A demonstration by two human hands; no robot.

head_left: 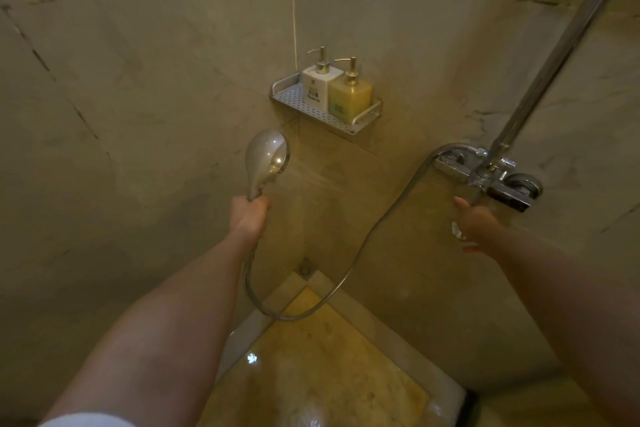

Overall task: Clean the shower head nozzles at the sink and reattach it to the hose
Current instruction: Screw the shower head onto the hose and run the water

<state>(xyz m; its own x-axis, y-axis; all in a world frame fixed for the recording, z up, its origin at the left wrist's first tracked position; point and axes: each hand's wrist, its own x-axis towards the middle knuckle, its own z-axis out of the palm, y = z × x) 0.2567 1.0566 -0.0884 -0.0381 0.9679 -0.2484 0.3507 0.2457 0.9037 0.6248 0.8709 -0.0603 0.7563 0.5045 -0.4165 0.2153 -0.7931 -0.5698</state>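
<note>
My left hand (250, 215) grips the handle of the chrome shower head (266, 158) and holds it upright in front of the corner, face turned right. A faint spray streams from the shower head toward the right wall. The metal hose (349, 267) runs from under my left hand, loops down over the floor and rises to the chrome mixer valve (485, 177) on the right wall. My right hand (476, 224) is wrapped around the mixer's lever (467, 192), thumb pointing up.
A perforated metal corner shelf (298, 107) holds a white pump bottle (320, 85) and a yellow pump bottle (349, 97). A chrome riser pipe (561, 55) climbs from the mixer. The wet shower floor (311, 367) has a drain (306, 270) in the corner.
</note>
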